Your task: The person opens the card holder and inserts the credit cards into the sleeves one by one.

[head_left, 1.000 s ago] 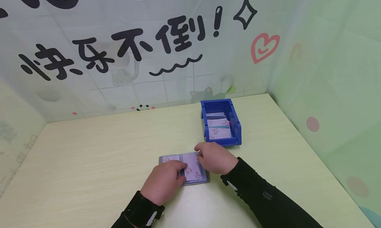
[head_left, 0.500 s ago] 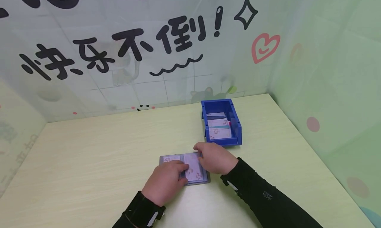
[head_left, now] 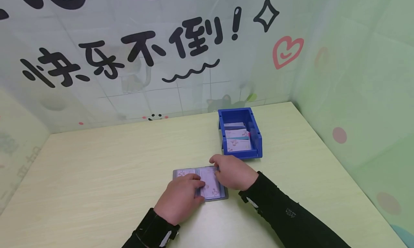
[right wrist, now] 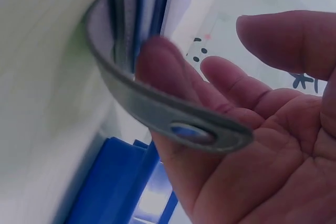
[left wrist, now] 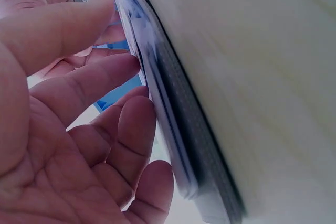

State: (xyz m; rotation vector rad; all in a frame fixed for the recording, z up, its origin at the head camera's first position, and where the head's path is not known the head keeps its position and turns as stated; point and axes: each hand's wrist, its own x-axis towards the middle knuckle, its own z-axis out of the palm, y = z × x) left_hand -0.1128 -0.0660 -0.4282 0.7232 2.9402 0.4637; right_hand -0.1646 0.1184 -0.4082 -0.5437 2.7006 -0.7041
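Note:
A small grey card holder (head_left: 225, 197) lies spread on the table, its clear pockets showing pink floral cards (head_left: 211, 185). My left hand (head_left: 179, 201) rests over the holder's left page, with its fingertips against the pages and thumb apart from them in the left wrist view. My right hand (head_left: 237, 171) is at the upper right edge of the holder. In the right wrist view its thumb stands free, and one fingertip (right wrist: 163, 64) is right at the page edges. The holder's grey snap strap (right wrist: 173, 116) sticks out in front of that hand.
Behind the holder, to the right, stands a blue bin (head_left: 257, 133) with several floral cards (head_left: 238, 145) in it. The pale wooden table (head_left: 113, 161) is bordered by printed cloth walls (head_left: 352, 79) at the back and both sides.
My left hand has shifted very slightly to the right over the pages. My right hand edges slightly left at the holder's upper right edge. The bin stays in place.

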